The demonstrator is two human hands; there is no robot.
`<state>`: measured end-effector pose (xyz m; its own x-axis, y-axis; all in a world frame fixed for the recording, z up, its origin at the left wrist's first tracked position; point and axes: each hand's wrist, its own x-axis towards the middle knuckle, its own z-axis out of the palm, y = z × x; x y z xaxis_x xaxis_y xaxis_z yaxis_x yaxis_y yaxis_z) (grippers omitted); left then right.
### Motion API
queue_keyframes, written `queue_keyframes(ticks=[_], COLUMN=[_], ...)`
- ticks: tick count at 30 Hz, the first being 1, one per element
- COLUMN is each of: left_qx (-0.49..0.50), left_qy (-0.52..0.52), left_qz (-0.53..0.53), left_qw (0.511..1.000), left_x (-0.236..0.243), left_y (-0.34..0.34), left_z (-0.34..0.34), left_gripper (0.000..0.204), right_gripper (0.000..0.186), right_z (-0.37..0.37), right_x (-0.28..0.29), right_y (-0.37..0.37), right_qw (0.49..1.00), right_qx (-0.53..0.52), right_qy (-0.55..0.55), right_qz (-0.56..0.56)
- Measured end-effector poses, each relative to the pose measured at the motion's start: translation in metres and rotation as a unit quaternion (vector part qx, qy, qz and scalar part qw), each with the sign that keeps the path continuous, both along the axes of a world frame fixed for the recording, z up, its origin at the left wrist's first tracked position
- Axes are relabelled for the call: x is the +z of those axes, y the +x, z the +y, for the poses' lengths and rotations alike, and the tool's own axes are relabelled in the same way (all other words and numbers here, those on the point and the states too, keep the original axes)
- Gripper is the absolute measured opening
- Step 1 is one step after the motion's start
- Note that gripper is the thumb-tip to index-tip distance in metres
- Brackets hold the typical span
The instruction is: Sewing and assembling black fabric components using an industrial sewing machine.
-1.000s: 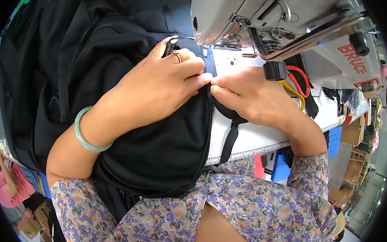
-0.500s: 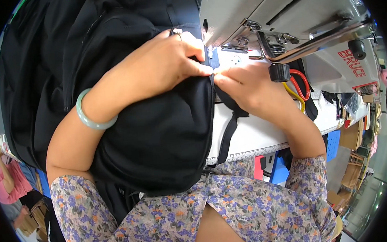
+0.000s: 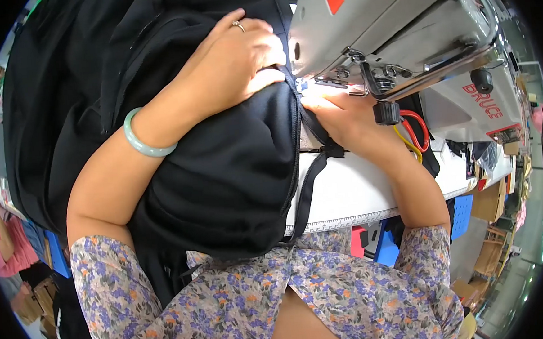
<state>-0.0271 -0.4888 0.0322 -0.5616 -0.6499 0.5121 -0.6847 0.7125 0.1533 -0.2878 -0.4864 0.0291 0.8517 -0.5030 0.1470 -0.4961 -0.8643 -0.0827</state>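
Cloth (image 3: pixel 235 178) is black; bangle (image 3: pixel 137 144), pale green; blouse (image 3: pixel 230 309), purple-orange floral.

At the fingertips of the right hand (image 3: pixel 349 118), the side edge of the garment (image 3: pixel 222 179); just behind and left of that grip, the left hand (image 3: pixel 243 56) on top of the cloth. Leftward from the grip and toward the body, most of the garment, partly over the near rim of the worktable (image 3: pixel 359 183). Behind and right of the grip, the sewing machine (image 3: pixel 362 21); farther right, beside the right wrist, the scissors (image 3: pixel 426 133). Before the grip, across the worktable, the zipper tape (image 3: pixel 305 195); along the rim, the ruler strip (image 3: pixel 355 219). Far left, past the garment, another person (image 3: pixel 18 247).
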Motion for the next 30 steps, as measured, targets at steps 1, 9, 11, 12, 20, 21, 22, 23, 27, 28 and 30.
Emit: queue_keyframes(ticks=[1,9,11,12,20,21,22,23,27,28,30], left_qx=[0.078,0.126,0.084,0.067,0.237,0.17,0.091,0.008,-0.036,-0.063,-0.101], left_qy=[-0.081,0.005,0.05,0.06,-0.034,-0.029,0.019,0.123,0.598,0.62,0.523], left_qz=[-0.007,-0.015,-0.009,-0.006,-0.146,-0.034,0.082,0.189,0.381,0.592,0.804], left_qw=[0.994,0.992,0.995,0.996,0.96,0.984,0.992,0.974,0.704,0.511,0.265], left_x=[-0.004,-0.019,-0.012,-0.014,-0.028,-0.023,-0.021,-0.027,-0.116,-0.166,-0.187], left_y=[0.003,0.054,0.082,0.095,0.068,0.051,0.032,0.017,-0.023,-0.029,-0.031], left_z=[0.003,0.05,0.079,0.094,0.174,0.194,0.214,0.23,0.259,0.254,0.251], left_gripper=[0.025,0.075,0.077,0.078,0.051,0.046,0.04,0.035,0.044,0.059,0.083], right_gripper=[0.03,0.022,0.026,0.026,0.055,0.065,0.067,0.069,0.066,0.059,0.056], right_z=[-0.001,-0.001,0.007,0.01,-0.008,-0.01,-0.01,-0.014,-0.013,-0.009,0.003], right_x=[-0.005,-0.002,0.002,-0.001,-0.024,-0.027,-0.024,-0.021,-0.024,-0.021,-0.006], right_y=[0.001,-0.006,-0.007,-0.006,0.053,0.065,0.078,0.089,0.136,0.146,0.15], right_qw=[0.999,0.985,0.988,0.989,0.985,0.986,0.989,0.99,0.978,0.972,0.974], right_qx=[-0.031,-0.143,-0.125,-0.124,0.078,0.073,0.071,0.067,0.123,0.14,0.14], right_qy=[0.03,0.101,0.087,0.084,-0.144,-0.113,-0.102,-0.097,-0.157,-0.174,-0.177], right_qz=[-0.026,0.002,0.012,0.011,-0.048,-0.096,-0.085,-0.074,-0.065,-0.076,-0.015])
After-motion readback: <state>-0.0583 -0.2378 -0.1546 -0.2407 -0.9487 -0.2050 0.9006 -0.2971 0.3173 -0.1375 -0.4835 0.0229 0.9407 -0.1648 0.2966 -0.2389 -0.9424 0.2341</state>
